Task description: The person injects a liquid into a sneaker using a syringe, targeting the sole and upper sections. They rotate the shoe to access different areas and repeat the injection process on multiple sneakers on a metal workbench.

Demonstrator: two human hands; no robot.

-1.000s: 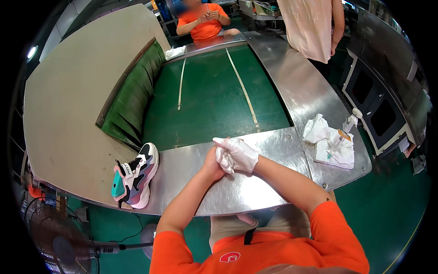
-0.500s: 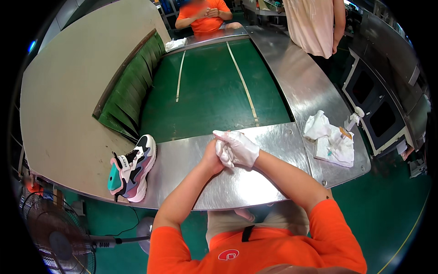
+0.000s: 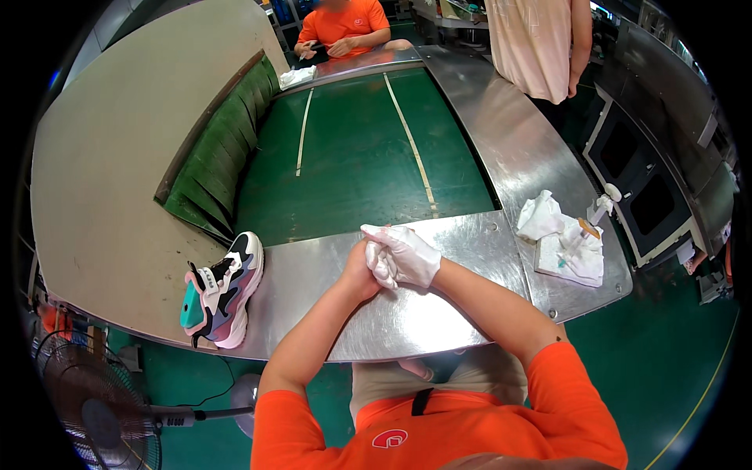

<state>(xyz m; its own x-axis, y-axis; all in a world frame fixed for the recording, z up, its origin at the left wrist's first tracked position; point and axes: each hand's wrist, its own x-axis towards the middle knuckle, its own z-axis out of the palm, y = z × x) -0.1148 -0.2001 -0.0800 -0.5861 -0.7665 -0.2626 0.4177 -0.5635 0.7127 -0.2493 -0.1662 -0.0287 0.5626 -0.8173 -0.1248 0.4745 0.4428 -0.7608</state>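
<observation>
My hands are clasped together over the near metal edge of the table. A white glove covers my right hand (image 3: 411, 255), whose fingers fold closed around my left hand. Bare at the wrist and back, my left hand (image 3: 361, 270) is pressed into that clasp, its fingers mostly hidden by the glove. To their left, apart from them, a sneaker (image 3: 237, 280) in white, black, pink and purple rests on the table. Its toe points away from me, and teal material shows at its heel opening.
A green conveyor belt (image 3: 360, 157) runs ahead, with strip curtains (image 3: 211, 157) on its left. White cloths (image 3: 576, 254) and a white-topped tool (image 3: 603, 205) lie at the right. A floor fan (image 3: 102, 415) stands lower left. Across the belt sits a person (image 3: 348, 31); another (image 3: 540, 47) stands at right.
The view has shifted slightly, so the table and shoe sit a little further left. My hands stay clasped. The seated person's hands have moved lower and apart.
</observation>
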